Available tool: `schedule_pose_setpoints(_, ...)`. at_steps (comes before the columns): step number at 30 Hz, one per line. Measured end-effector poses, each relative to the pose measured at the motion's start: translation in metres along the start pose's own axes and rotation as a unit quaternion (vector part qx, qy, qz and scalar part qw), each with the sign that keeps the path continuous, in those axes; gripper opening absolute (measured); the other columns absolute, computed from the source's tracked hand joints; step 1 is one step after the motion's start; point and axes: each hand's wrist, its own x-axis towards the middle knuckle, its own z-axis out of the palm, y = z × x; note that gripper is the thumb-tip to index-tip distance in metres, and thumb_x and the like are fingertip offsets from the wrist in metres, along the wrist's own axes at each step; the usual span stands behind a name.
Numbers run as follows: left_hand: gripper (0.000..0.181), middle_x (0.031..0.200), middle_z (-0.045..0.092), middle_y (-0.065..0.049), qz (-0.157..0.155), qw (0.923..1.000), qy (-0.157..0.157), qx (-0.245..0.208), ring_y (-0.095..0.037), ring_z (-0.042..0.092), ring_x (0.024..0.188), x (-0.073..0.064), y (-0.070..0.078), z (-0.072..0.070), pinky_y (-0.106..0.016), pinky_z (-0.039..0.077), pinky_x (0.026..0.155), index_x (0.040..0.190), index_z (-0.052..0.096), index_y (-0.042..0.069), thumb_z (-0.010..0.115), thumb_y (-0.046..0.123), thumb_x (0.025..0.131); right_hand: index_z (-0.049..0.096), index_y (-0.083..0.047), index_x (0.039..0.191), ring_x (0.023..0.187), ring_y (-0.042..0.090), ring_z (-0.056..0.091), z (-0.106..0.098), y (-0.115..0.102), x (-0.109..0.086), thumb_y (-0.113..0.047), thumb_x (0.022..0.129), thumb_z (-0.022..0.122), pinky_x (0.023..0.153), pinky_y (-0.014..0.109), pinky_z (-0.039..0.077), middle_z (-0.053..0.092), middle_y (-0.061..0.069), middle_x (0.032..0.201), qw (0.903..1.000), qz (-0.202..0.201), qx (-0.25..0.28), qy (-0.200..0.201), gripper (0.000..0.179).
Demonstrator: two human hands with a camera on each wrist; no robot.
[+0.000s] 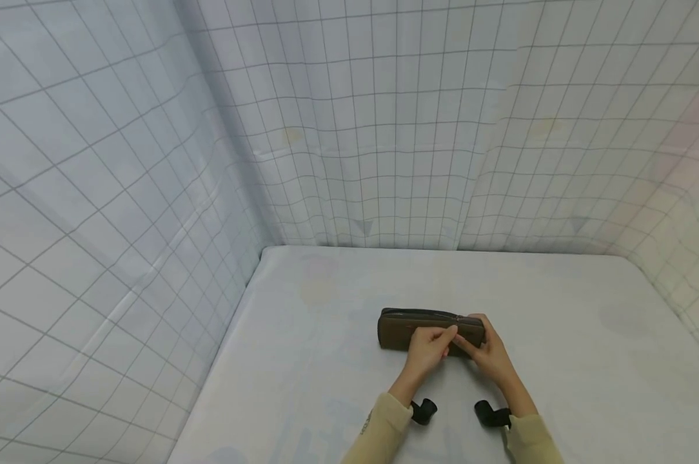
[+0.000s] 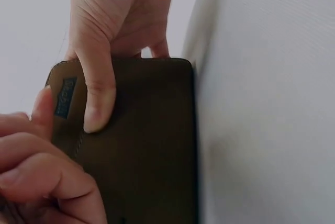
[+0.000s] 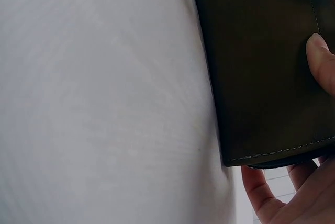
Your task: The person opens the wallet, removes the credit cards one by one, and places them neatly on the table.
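A long dark brown zip-around wallet [image 1: 394, 332] stands on its long edge on the white surface. Stitching and a small dark label [image 2: 65, 97] show on its face in the left wrist view. My right hand [image 1: 493, 357] grips the wallet's right end, thumb flat on the front and fingers behind. With curled fingers, my left hand [image 1: 426, 353] pinches at the zipped top edge, right of the middle. It seems to hold the zipper pull, which the fingers hide. Along the top, the zipper line [image 1: 419, 312] looks parted on the left part.
A white-covered table [image 1: 303, 386] lies under the wallet. Grid-patterned white curtains [image 1: 361, 129] hang behind it and at both sides. Black wrist mounts [image 1: 425, 412] sit below both hands, close to the pale sleeves [image 1: 382, 428].
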Motion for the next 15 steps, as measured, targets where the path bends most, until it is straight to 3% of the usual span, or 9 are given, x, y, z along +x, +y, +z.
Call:
schedule_pose_setpoints(4,0.038,0.061,0.063,-0.011,-0.004,0.999,-0.023,0.037,-0.004,0.038,0.048,-0.004,-0.004,-0.01,-0.018,0.031,0.048,0.075,0.075,0.012,0.059,0.044,0.087,0.048,-0.012,0.118,0.096,0.003,0.049,0.001,0.006,0.001,-0.022,0.084,0.069,0.081,0.031,0.043,0.058,0.006,0.108,1.0,-0.001,-0.002,0.002,0.041)
schedule_pose_setpoints(10,0.034,0.075,0.069,-0.018,0.009,0.9979,-0.059,0.026,-0.005,0.035,0.048,-0.009,-0.004,-0.034,-0.018,0.031,0.048,0.079,0.075,0.015,0.062,0.045,0.086,0.047,-0.015,0.117,0.094,0.007,0.05,0.001,0.004,0.001,-0.028,0.083,0.07,0.08,0.032,0.043,0.057,0.003,0.107,0.9997,0.021,0.008,-0.004,0.043)
schedule_pose_setpoints(13,0.031,0.078,0.068,-0.021,0.044,0.9977,-0.051,-0.002,-0.005,0.034,0.048,-0.01,0.0,-0.05,-0.018,0.03,0.048,0.079,0.074,0.011,0.062,0.038,0.087,0.047,-0.016,0.116,0.094,0.009,0.05,0.001,0.003,0.002,-0.03,0.082,0.07,0.081,0.032,0.042,0.057,0.001,0.105,0.9996,0.023,0.017,-0.008,0.043)
schedule_pose_setpoints(15,0.028,0.076,0.066,-0.023,0.075,0.9965,-0.022,-0.03,-0.005,0.035,0.049,-0.009,0.003,-0.062,-0.018,0.031,0.047,0.075,0.071,0.006,0.063,0.029,0.088,0.048,-0.018,0.115,0.095,0.009,0.05,0.001,0.002,0.002,-0.03,0.082,0.071,0.082,0.032,0.042,0.057,-0.001,0.104,0.9995,0.023,0.019,-0.007,0.042)
